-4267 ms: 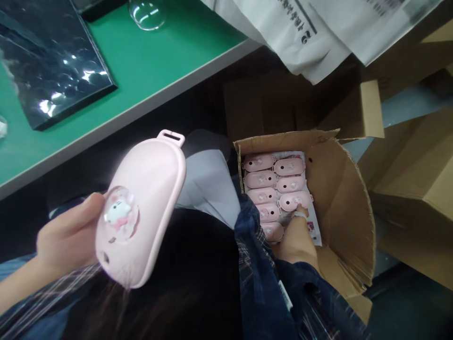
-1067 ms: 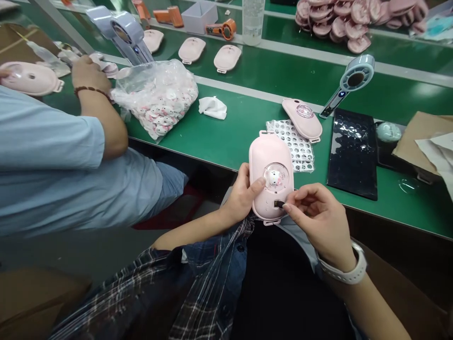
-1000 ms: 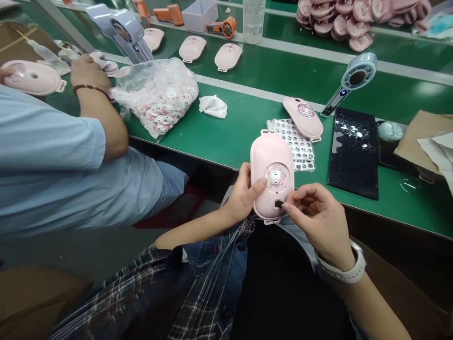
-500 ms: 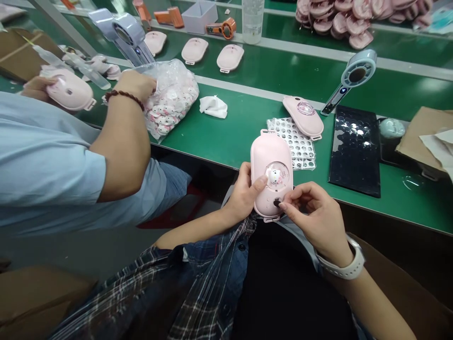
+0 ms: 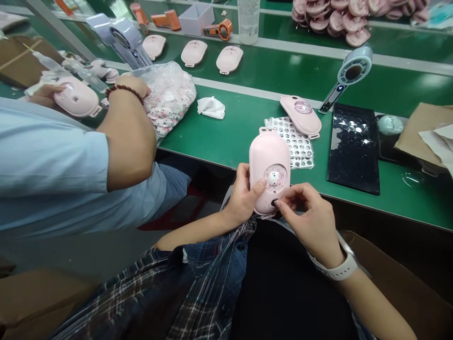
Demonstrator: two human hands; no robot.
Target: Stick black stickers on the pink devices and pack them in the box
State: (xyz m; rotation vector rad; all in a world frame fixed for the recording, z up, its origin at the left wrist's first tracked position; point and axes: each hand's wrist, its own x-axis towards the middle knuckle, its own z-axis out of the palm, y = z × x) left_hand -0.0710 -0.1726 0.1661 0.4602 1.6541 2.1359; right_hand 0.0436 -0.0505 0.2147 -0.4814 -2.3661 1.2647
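Observation:
My left hand grips a pink oval plastic case by its left side, thumb on the front. The case has a round clear window with a white cat-face figure in it. My right hand is closed in a pinch at the case's lower end. Its thumb and forefinger hold a small black disc against the front, below the window. The disc's far side is partly hidden by the fingertips. A second pink case lies on white dotted sheets just beyond.
A co-worker's arm reaches to a bag of cat-face figures at left; their other hand holds a pink case. A black sheet and a blue handheld fan are at right. Several pink cases lie farther back.
My right thumb and forefinger have moved slightly left, and the black disc now sits closer on the case. The co-worker's arm has shifted a little, and their pink case has moved right.

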